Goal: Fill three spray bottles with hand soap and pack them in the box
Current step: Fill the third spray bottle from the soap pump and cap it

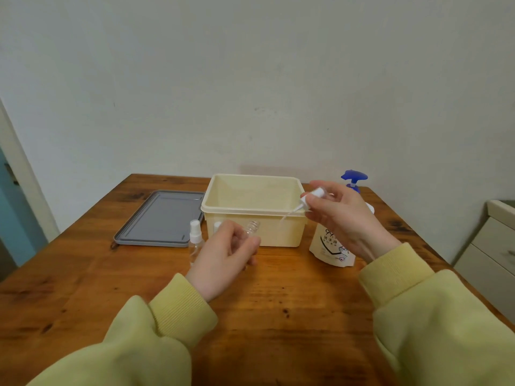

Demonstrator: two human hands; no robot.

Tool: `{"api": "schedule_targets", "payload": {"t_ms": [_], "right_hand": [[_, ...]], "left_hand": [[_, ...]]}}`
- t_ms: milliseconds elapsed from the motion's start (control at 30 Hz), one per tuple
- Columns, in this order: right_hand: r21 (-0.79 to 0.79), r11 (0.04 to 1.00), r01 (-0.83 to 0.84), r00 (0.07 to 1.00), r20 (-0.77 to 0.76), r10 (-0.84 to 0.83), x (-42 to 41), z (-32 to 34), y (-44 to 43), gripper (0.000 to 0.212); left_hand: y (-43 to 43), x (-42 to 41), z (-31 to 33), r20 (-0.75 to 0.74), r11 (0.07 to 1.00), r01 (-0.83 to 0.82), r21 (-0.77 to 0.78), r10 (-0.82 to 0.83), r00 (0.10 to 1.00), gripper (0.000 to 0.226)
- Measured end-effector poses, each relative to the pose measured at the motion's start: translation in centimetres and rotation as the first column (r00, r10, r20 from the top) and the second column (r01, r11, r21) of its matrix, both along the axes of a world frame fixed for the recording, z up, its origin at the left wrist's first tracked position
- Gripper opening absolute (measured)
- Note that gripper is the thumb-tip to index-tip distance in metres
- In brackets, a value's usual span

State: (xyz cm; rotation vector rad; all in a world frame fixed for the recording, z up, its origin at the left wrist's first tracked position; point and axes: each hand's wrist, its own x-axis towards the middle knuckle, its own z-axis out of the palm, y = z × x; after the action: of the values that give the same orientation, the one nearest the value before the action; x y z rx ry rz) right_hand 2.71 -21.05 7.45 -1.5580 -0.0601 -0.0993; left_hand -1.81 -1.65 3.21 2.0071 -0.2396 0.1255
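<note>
My left hand (225,252) grips the small clear plastic spray bottle (252,228) at centre frame, neck bared for soap. My right hand (342,218) pinches its white sprayer top (308,200) clear, beside the cream plastic box (278,232).

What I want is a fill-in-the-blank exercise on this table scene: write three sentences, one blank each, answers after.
1. The right hand pinches the spray head, which is ___ the clear bottle gripped by the left hand.
2. The grey lid lies to the ___ of the box.
3. The soap pouch has a ___ pump.

Missing words: off; left; blue.
</note>
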Motion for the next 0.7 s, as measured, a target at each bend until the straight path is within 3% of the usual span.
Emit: {"api": "schedule_targets", "payload": {"t_ms": [67,133,267,467,700], "right_hand": [[-0.085,0.996,0.002,0.996,-0.094,-0.01,0.4,-0.9,-0.2,0.043],[-0.268,0.96,-0.083,0.979,-0.201,0.029,0.4,-1.8,-0.1,0.042],[-0.599,0.75,-0.28,0.942,-0.321,0.094,0.7,-4.1,1.3,0.038],[-0.776,0.547,-0.314,0.931,-0.363,0.02,2.2,-6.7,2.5,0.044],[-0.831,0.43,-0.352,0.92,-0.392,-0.004,2.8,-7.3,3.4,0.022]], "left_hand": [[0.4,0.3,0.0,0.016,0.998,-0.054,0.042,0.053,0.998,0.018],[0.5,0.5,0.0,0.01,0.996,-0.076,0.044,0.076,0.997,0.021],[0.3,0.7,0.2,0.008,0.996,-0.087,0.011,0.087,0.996,0.02],[0.1,0.8,0.0,0.011,0.997,-0.078,0.01,0.078,0.997,0.015],[-0.1,0.7,-0.1,-0.002,0.998,-0.062,-0.013,0.062,0.998,0.017]]}}
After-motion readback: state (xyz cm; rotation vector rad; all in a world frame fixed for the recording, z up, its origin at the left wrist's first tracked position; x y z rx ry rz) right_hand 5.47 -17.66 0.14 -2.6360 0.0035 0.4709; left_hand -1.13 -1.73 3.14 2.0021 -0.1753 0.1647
